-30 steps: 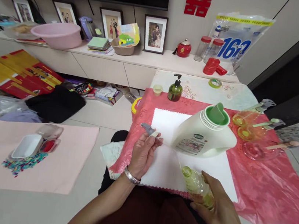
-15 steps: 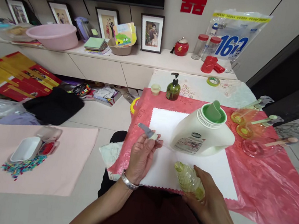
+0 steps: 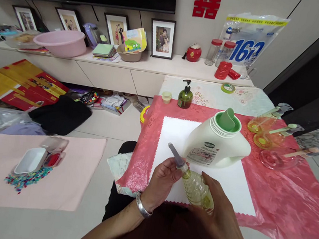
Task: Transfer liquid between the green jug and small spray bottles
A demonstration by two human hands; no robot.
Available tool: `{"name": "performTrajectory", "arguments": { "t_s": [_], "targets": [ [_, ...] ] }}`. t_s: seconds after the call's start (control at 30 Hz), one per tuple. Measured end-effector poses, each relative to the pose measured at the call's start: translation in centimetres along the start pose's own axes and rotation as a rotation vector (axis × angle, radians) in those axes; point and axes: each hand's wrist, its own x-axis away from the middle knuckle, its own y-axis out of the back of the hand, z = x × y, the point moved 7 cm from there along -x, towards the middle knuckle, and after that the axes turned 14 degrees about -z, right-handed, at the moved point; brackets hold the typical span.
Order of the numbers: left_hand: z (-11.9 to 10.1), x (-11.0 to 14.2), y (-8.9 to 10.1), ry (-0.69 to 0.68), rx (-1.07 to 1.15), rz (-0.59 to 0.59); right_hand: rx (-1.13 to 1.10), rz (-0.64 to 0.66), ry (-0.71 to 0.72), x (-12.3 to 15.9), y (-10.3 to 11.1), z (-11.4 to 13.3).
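Note:
My left hand (image 3: 159, 185), with a silver bangle at its wrist, pinches a long grey spout cap (image 3: 176, 155) by its base. The cap meets the neck of a clear ridged bottle (image 3: 197, 186) with a yellowish tint. Whether it is seated in the mouth I cannot tell. Fingers of my right hand (image 3: 219, 209) wrap round the bottle's body, keeping it tilted with its neck to the upper left. Just beyond both hands stands a big cream jug (image 3: 218, 145) with a green scoop-like insert (image 3: 227, 120) in its opening.
A white sheet (image 3: 172, 131) lies on red plastic (image 3: 285, 196) over the table. Behind stand a green pump bottle (image 3: 185, 96) and a small pale cup (image 3: 166, 96). Glassware with yellow bases (image 3: 263, 140) is at right. Colourful pieces (image 3: 28, 178) lie beside a white tray (image 3: 31, 160) at left.
My left hand has moved right and down, bringing the grey spout cap from apart to the bottle's neck. The bottle has shifted slightly left in my right hand.

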Motion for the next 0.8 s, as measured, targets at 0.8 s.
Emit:
{"name": "performTrajectory", "arguments": {
  "t_s": [0.8],
  "targets": [
    [0.4, 0.2, -0.1, -0.032, -0.039, 0.008, -0.021, -0.059, 0.03, 0.0, -1.2, 0.5]
  ]
}}
